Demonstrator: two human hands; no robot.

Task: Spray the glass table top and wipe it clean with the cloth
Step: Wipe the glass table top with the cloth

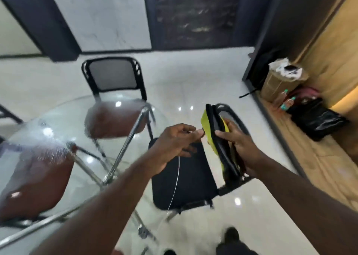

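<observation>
The round glass table top (58, 130) fills the left of the view, and a band of spray droplets (48, 150) lies on it. A yellow-green cloth (207, 126) hangs over the backrest of a black chair (184, 177) just right of the table. My left hand (174, 144) reaches to the cloth's near edge and pinches it between thumb and forefinger; a thin white thread dangles below that hand. My right hand (238, 148) grips the top of the backrest, thumb on the front and fingers behind on the cloth.
Two brown-seated chairs (114, 119) show through the glass, along with chrome table legs (124, 150). At the right wall stand a cardboard box (279, 84), bottles (288, 103) and a black bag (317, 119). My shoes (232, 235) are on the glossy white floor.
</observation>
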